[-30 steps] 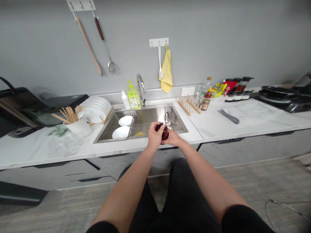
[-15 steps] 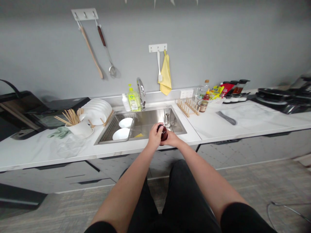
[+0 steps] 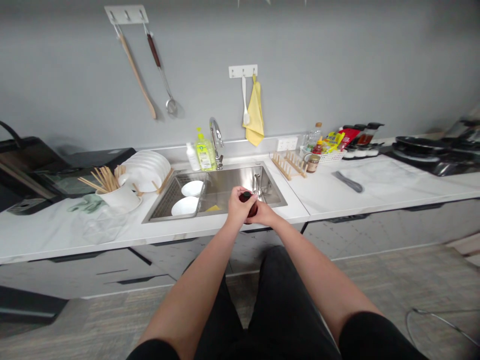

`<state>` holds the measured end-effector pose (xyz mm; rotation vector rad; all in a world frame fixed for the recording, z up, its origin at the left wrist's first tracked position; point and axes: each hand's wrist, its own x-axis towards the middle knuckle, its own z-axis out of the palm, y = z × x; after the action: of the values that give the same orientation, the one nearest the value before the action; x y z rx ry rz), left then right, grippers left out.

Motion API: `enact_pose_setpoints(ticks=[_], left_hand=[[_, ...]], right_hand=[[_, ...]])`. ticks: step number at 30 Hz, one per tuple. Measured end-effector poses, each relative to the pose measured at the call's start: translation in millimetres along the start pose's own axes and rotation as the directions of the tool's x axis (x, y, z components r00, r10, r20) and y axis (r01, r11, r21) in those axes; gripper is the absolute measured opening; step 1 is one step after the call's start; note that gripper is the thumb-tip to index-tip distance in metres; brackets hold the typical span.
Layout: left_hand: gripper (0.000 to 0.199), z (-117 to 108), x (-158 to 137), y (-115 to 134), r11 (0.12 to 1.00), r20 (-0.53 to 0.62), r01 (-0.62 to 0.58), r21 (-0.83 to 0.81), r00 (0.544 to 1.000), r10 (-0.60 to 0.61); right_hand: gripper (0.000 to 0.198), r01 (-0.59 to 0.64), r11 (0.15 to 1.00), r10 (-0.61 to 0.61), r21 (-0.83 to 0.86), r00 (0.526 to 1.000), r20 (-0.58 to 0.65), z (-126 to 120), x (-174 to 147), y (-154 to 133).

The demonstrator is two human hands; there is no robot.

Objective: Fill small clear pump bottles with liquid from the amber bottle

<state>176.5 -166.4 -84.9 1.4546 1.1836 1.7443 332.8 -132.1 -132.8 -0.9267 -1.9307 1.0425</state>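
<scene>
In the head view, the left hand [image 3: 235,209] is curled around the top of a dark red-brown jar [image 3: 252,210] and the right hand [image 3: 263,214] is cupped around its side, at the front edge of the sink [image 3: 230,185], with two white bowls [image 3: 185,206] in the sink's left part.

The sink [image 3: 232,177] has bowls [image 3: 185,206] inside — plates [image 3: 148,170] to its left, rack [image 3: 282,169] right, container [image 3: 253,210] by its front.

You hold a small, dark reddish-brown, rounded container [image 3: 252,209], black top [image 3: 246,194] up, partly hidden, at the near edge of the steel sink [image 3: 236,175].
</scene>
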Motion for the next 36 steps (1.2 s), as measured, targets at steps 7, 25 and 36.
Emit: enact_pose_setpoints(ticks=[7,25,36], left_hand=[[0.020,-11.0,-1.0,-1.3,1.000,0.107,-0.011,-0.021,0.994,0.013],[0.037,-14.0,2.8,-0.4,0.998,0.079,0.048,-0.040,0.996,-0.045],[0.014,-8.1,-0.9,11.9,0.993,0.030,0.006,0.118,1.000,-0.010]], right_hand=[[0.070,-0.030,0.999,0.029,0.014,1.000,0.010,0.7,0.0,-1.8],[0.079,-0.012,1.000,0.012,-0.002,0.999,0.030,-0.1,-0.6,-1.5],[0.068,-0.027,0.999,0.027,-0.032,1.000,0.005,1.2,0.9,1.4]])
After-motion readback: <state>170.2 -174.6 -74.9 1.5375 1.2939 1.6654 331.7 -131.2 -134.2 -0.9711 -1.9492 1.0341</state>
